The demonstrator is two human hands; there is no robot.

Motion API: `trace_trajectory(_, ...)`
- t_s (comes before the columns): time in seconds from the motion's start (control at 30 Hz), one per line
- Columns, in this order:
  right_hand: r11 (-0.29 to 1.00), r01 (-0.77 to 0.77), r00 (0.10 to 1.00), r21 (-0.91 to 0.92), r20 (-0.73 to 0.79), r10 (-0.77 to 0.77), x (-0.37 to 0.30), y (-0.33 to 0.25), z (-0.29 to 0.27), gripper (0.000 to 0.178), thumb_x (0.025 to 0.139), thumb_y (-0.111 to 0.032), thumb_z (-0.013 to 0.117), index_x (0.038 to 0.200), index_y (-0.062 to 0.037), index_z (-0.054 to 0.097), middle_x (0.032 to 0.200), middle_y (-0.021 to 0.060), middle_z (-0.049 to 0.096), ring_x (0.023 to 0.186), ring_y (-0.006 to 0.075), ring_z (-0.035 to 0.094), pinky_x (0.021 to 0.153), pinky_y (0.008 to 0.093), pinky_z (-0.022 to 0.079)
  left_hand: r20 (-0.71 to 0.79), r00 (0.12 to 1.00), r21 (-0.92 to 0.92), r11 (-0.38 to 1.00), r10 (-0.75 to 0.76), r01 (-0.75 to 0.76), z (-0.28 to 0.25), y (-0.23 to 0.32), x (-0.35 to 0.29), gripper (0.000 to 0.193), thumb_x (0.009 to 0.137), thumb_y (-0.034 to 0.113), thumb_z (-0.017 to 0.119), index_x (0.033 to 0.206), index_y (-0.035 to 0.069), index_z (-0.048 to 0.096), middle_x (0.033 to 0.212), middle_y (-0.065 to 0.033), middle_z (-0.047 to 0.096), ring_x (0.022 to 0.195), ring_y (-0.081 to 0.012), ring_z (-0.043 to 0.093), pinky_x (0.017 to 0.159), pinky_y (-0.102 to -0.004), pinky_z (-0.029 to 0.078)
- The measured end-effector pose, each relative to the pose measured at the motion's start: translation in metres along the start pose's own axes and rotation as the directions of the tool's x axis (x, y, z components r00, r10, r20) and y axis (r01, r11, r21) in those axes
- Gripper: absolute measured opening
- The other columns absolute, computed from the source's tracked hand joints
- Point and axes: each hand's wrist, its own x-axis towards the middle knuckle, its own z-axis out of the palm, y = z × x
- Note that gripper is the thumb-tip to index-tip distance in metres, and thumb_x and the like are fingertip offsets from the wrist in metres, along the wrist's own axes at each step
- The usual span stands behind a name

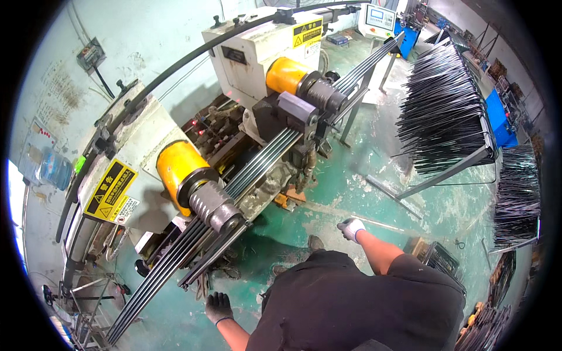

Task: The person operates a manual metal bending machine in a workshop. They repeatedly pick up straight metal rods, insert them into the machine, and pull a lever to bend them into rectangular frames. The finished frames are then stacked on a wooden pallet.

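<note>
1. The left hand (219, 307), in a dark grey glove, hangs with loosely spread fingers, apparently holding nothing, near the long, slim dark metal bars (161, 281).
2. The right hand (351, 228), in a pale glove, is partly curled over the green floor (328, 219); its palm is hidden, so I cannot tell its grip.
3. The bars run from near left to far right beneath two yellow cylinders (178, 169), probably laid parallel to keep them aligned.
4. Far right, a grey metal frame (445, 174) bears thin black rods (442, 111), likely gathered for easy reach.
</note>
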Motion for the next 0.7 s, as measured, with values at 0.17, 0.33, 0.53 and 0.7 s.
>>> trace_trajectory(0.17, 0.985, 0.132, 0.988, 0.114, -0.095, -0.121, 0.024, -0.024, -0.031, 0.047, 0.095, -0.042, 0.068, 0.111, 0.0015, 0.077, 0.078, 0.0114, 0.073, 0.067, 0.0219, 0.07, 0.067, 0.039, 0.057, 0.456, 0.889, -0.032, 0.999, 0.038, -0.027, -0.018, 0.011, 0.009, 0.042, 0.109, 0.034, 0.047, 0.14, 0.007, 0.055, 0.149, -0.0141, 0.056, 0.134, -0.0338, 0.053, 0.11, -0.0486, 0.047)
trace_trajectory(0.33, 0.983, 0.08, 0.995, 0.165, -0.078, -0.068, 0.04, -0.012, -0.065, 0.044, 0.096, -0.035, 0.071, 0.113, 0.0045, 0.074, 0.081, 0.0113, 0.072, 0.066, 0.0201, 0.068, 0.062, 0.037, 0.056, 0.046, 0.978, -0.181, 0.965, 0.201, -0.19, 0.049, 0.034, -0.046, 0.033, 0.109, 0.038, 0.051, 0.123, 0.011, 0.063, 0.129, -0.0106, 0.067, 0.117, -0.0291, 0.064, 0.1, -0.0461, 0.053)
trace_trajectory(0.53, 0.946, 0.185, 0.962, 0.268, -0.246, -0.118, 0.091, -0.027, -0.122, 0.039, 0.094, -0.036, 0.069, 0.099, 0.002, 0.075, 0.074, 0.0127, 0.072, 0.064, 0.0224, 0.068, 0.063, 0.0401, 0.055, 0.205, 0.869, -0.265, 0.88, 0.45, -0.394, 0.038, 0.109, -0.062, 0.034, 0.109, 0.038, 0.051, 0.11, 0.009, 0.068, 0.113, -0.0091, 0.075, 0.105, -0.0284, 0.07, 0.099, -0.0463, 0.056)
trace_trajectory(0.7, 0.798, 0.423, 0.854, 0.428, -0.482, -0.195, 0.117, -0.071, -0.213, 0.026, 0.099, -0.027, 0.068, 0.097, -0.0019, 0.071, 0.074, 0.0072, 0.068, 0.059, 0.0184, 0.062, 0.055, 0.0358, 0.051, 0.048, 0.803, -0.237, 0.788, 0.594, -0.569, 0.114, 0.156, -0.126, 0.041, 0.109, 0.041, 0.047, 0.114, 0.007, 0.07, 0.12, -0.0105, 0.073, 0.115, -0.0276, 0.068, 0.102, -0.0462, 0.053)
